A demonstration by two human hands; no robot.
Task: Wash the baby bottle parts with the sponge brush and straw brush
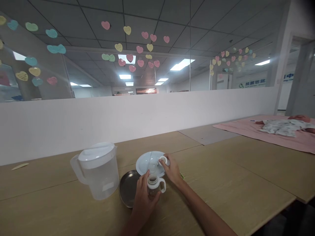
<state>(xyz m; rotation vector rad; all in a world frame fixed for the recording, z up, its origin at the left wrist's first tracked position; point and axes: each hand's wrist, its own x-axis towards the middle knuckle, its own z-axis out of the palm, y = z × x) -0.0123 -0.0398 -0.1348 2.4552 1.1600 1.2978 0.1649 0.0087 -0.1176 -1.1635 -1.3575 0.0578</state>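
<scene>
My left hand (144, 198) is wrapped round a small clear bottle (154, 186) with a white collar and a white side handle; its mouth is uncovered. In my right hand (172, 168) is a white ring-shaped cap (163, 160), pinched between thumb and fingers over a pale bowl (142, 160). Something clear and rounded lies in that bowl, partly hidden by the hands. Left of the bottle, a dark metal tray (128, 190) rests on the table, partly covered by my left hand.
A lidded translucent pitcher (102, 173) stands on the wooden table (221, 183) at the left. A thin yellowish piece (20, 166) lies far left. On the right, a pink cloth (246, 127) holds a doll in patterned clothing (280, 127). A white wall (147, 114) runs behind.
</scene>
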